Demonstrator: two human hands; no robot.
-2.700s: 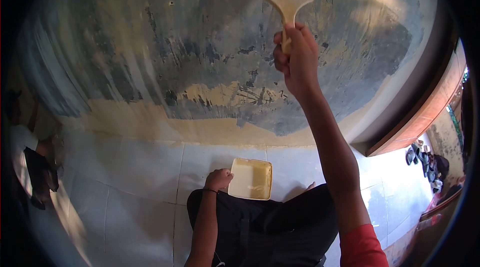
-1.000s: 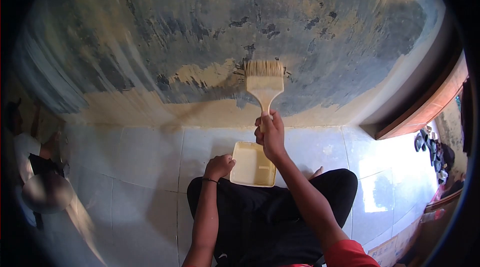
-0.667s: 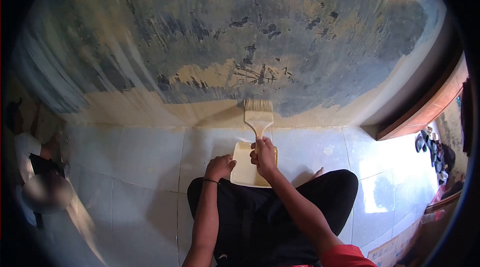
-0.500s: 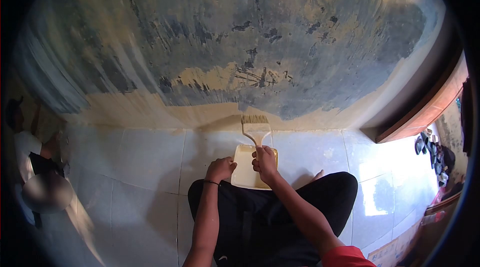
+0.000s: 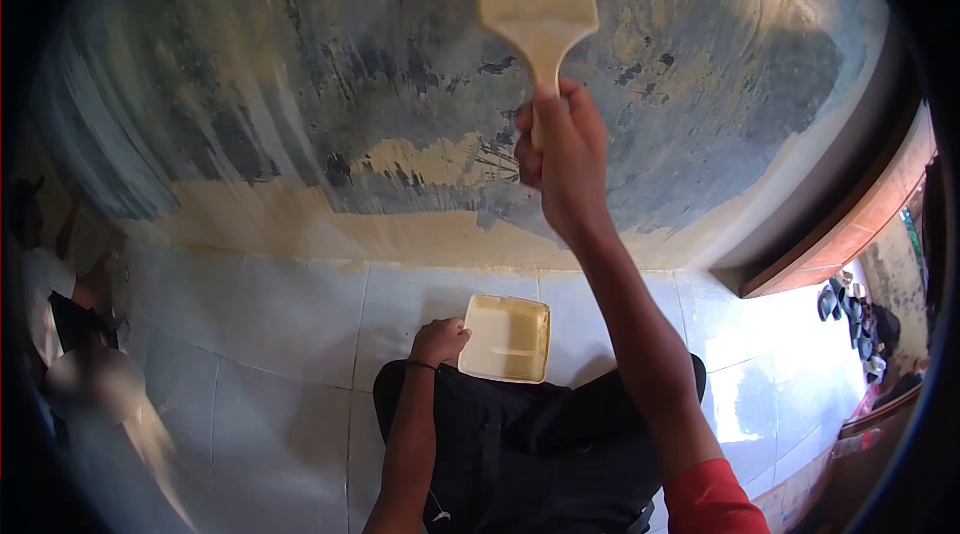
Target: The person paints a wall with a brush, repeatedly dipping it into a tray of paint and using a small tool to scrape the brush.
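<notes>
My right hand is raised in front of the wall, fingers wrapped round the handle of a wide paintbrush. The brush points upward, its bristles overlapping the upper part of the wall, which is patchy with grey, dark and tan areas. Low down, my left hand grips the left rim of a cream rectangular paint tray in front of my folded legs. Pale cream paint shows inside the tray.
White floor tiles surround me. At the far left a person in a white top sits near the wall. To the right are a brown wooden edge and several dark shoes on the floor.
My right hand has lifted the paintbrush from over the tray up to the upper part of the wall. My left hand stays at the tray's rim.
</notes>
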